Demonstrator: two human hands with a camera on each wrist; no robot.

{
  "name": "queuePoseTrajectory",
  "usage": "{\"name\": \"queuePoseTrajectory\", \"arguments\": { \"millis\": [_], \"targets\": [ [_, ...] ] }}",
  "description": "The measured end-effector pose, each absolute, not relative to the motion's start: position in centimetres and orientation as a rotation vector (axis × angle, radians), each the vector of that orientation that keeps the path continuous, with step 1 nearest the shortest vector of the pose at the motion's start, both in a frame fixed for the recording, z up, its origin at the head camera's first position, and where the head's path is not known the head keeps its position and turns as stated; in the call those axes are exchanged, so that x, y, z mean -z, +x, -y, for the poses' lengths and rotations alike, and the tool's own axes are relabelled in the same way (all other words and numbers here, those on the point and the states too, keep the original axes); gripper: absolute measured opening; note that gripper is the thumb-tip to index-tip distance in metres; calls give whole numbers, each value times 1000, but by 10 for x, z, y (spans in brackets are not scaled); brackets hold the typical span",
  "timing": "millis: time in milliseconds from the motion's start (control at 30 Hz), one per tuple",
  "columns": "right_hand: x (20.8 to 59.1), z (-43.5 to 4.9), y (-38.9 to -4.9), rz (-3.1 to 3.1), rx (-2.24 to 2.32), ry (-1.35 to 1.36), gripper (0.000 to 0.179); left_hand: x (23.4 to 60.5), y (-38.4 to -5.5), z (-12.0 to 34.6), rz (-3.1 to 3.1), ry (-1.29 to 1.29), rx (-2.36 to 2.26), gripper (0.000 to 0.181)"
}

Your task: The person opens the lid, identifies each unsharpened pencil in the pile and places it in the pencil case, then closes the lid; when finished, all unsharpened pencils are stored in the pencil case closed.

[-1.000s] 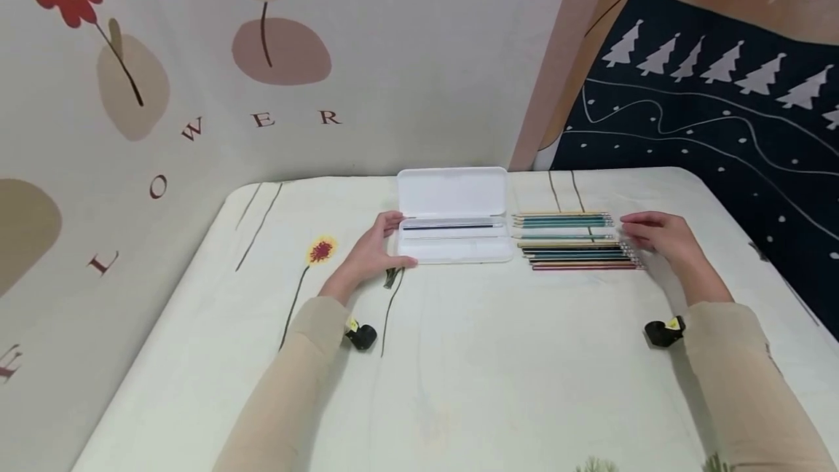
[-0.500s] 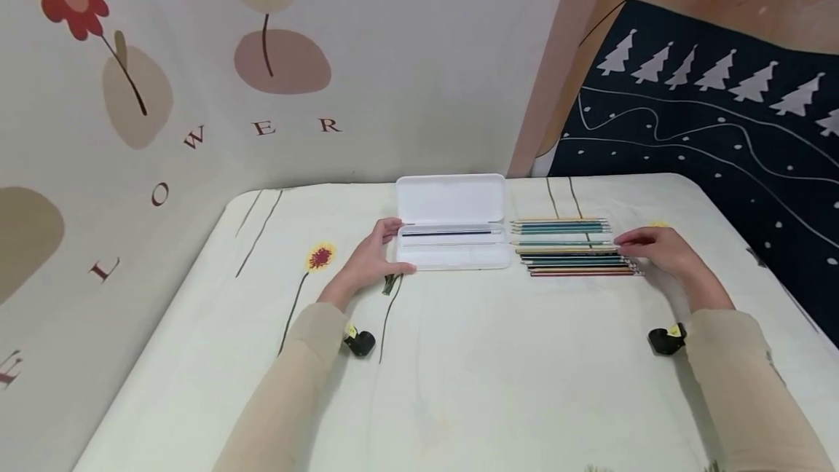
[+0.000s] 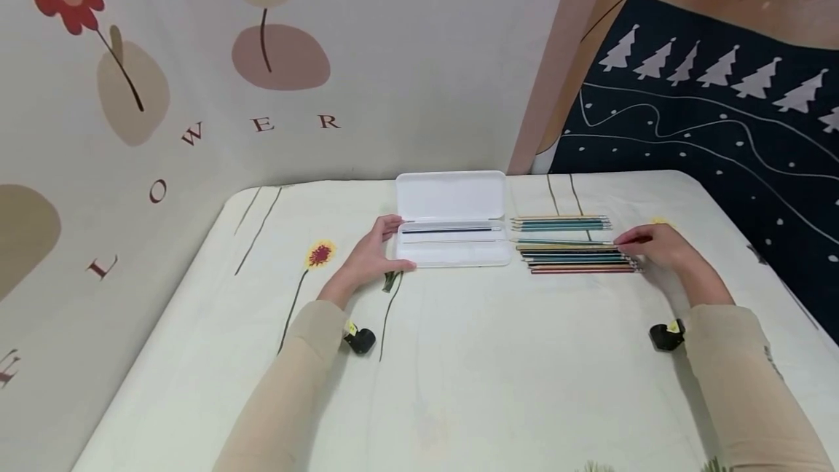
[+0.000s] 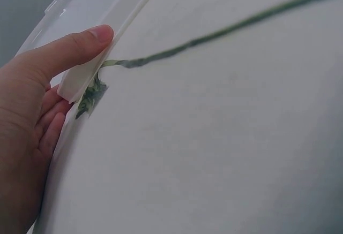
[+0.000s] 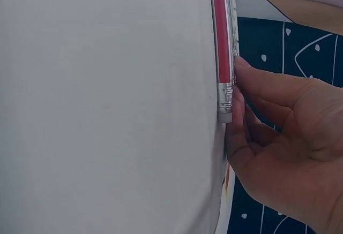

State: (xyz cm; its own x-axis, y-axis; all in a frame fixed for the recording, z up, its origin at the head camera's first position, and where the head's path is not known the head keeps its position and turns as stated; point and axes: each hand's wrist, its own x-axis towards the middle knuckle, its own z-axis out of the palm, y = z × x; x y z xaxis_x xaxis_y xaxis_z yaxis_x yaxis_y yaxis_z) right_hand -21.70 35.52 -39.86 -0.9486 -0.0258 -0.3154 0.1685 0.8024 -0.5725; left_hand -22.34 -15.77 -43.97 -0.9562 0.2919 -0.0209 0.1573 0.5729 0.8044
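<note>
Lying open on the white, flower-printed bench (image 3: 511, 370), the rectangular white plastic case (image 3: 452, 195) is held at its left end by the left hand (image 3: 367, 250), thumb and fingers curled round it. To its right, slim multicoloured pencils (image 3: 577, 258) are laid in two groups. Between these, one slender green pencil (image 3: 564, 242), untouched a second ago, is now apparently pinched at its end by the right hand's grip (image 3: 658, 245); its separation from the rest seems begun.
</note>
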Motion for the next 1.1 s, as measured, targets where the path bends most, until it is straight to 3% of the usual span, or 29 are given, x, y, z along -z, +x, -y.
{"name": "queuePoseTrajectory", "arguments": {
  "millis": [600, 1100],
  "targets": [
    [396, -354, -222, -2692, 852, 24, 29, 439, -225, 156, -2661, 376, -1322, 98],
    [400, -357, -219, -2671, 900, 70, 33, 438, -223, 156, -2654, 359, -1314, 97]
  ]
}}
